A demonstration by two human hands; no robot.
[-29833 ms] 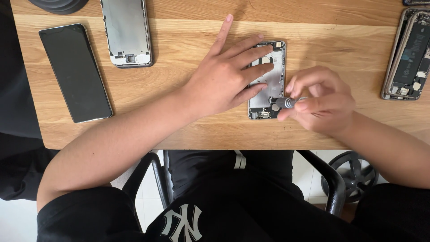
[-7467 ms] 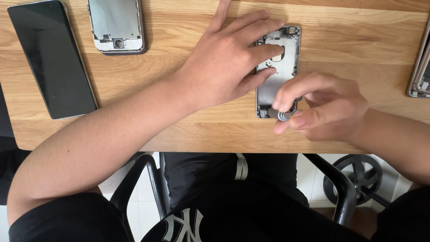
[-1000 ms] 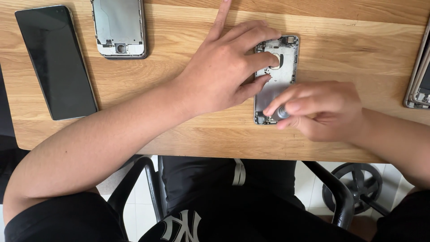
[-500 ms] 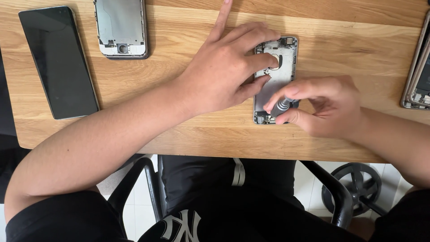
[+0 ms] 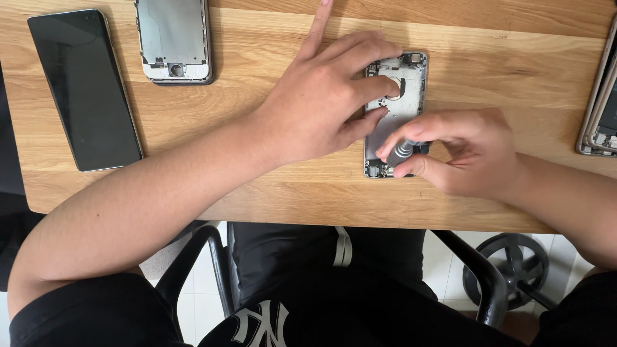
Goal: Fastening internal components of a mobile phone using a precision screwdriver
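Observation:
An opened silver phone housing [image 5: 407,77] lies on the wooden table [image 5: 270,173] in front of me. My left hand [image 5: 321,103] presses flat on its left side, fingers spread, the index finger pointing away. My right hand [image 5: 466,151] pinches a small grey screwdriver [image 5: 403,149] between thumb and fingers, its tip down on the lower part of the housing. The tip itself is hidden by my fingers.
A black phone screen [image 5: 83,87] lies face up at the far left. A second stripped phone housing [image 5: 173,38] sits at the top left. Another opened phone [image 5: 601,106] shows at the right edge. A black chair's armrests [image 5: 479,276] show below the table.
My right-hand fingers have shifted around the screwdriver handle over the last second, turning it. My left hand and the housing stay where they were.

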